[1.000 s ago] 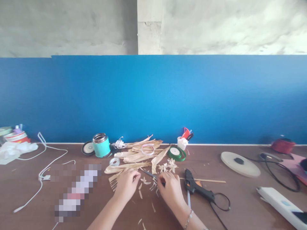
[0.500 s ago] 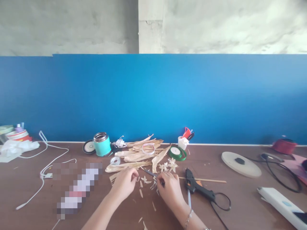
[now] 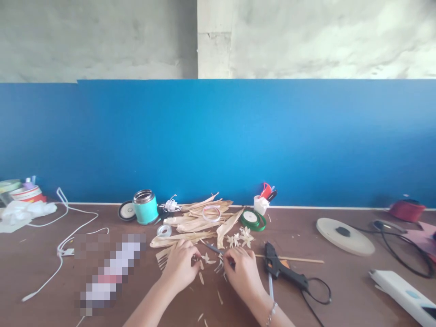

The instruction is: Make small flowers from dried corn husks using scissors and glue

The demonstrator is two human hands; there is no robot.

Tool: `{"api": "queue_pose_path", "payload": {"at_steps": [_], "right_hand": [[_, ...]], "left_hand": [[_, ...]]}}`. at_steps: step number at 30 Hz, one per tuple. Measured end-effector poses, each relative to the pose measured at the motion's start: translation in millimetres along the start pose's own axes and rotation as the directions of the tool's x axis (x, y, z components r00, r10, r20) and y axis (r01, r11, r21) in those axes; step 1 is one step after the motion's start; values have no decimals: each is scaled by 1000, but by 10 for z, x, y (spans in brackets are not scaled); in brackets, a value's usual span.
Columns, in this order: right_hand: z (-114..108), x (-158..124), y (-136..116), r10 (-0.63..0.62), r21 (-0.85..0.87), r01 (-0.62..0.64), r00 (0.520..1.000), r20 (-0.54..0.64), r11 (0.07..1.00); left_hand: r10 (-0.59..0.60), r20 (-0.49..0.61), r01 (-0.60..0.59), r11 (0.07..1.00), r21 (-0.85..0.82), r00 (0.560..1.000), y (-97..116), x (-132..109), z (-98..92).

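Observation:
My left hand (image 3: 181, 264) is closed, its thumb and fingertips curled together in front of the dried husk strips (image 3: 184, 238). Whatever it may pinch is too small to make out. My right hand (image 3: 241, 272) is closed too, beside it on the right, with a dark bit showing between thumb and forefinger. A grey blade (image 3: 214, 248) points up and left from behind the right fingers; I cannot tell whether that hand grips it. Small cut petal pieces (image 3: 201, 278) lie between the hands. Pale star-shaped flowers (image 3: 245, 236) rest just beyond the right hand.
Right of my right hand lie a black glue gun (image 3: 282, 268) and a thin wooden stick (image 3: 306, 260). Behind are a green ribbon roll (image 3: 254, 221), a white cup of tools (image 3: 260, 205) and a turquoise jar (image 3: 146, 211). A round pale disc (image 3: 357, 243) lies farther right, a white cable (image 3: 68, 236) left.
My left hand has moved right, closer to my right hand, with its fingertips now over the petal pieces. My right hand has barely moved. The whole view has shifted slightly.

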State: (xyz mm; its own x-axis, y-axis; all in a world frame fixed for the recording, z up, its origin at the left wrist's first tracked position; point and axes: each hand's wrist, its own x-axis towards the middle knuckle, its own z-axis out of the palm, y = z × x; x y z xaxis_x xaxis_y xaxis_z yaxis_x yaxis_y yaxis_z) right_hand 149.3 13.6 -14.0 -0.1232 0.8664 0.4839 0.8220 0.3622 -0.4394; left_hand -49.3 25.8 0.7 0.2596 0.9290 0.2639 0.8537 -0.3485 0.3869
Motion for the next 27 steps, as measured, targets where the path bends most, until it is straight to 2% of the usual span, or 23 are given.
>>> {"api": "queue_pose_path", "payload": {"at_steps": [3, 7, 11, 17, 21, 24, 27], "right_hand": [[-4, -3, -11, 3, -1, -3, 1000, -1, 1000], [-5, -1, -25, 17, 25, -18, 1000, 13, 1000], [-6, 2, -21, 10, 17, -10, 1000, 9, 1000], [2, 0, -3, -13, 0, 13, 1000, 10, 1000], [-3, 6, -12, 1, 18, -1, 1000, 10, 1000], [-35, 3, -54, -12, 49, 10, 999, 41, 999], [-67, -13, -119, -123, 118, 110, 987, 106, 987]], "left_hand": [[-2, 8, 2, 1000, 9, 1000, 16, 4, 83], [15, -43, -17, 999, -33, 999, 52, 39, 196], [14, -56, -18, 997, -78, 998, 69, 39, 181], [110, 167, -88, 987, -134, 980, 32, -44, -42], [137, 236, -100, 982, -161, 962, 8, -75, -84], [150, 208, -110, 975, -191, 967, 31, -73, -57], [156, 136, -123, 967, -224, 978, 106, -61, -26]]}}
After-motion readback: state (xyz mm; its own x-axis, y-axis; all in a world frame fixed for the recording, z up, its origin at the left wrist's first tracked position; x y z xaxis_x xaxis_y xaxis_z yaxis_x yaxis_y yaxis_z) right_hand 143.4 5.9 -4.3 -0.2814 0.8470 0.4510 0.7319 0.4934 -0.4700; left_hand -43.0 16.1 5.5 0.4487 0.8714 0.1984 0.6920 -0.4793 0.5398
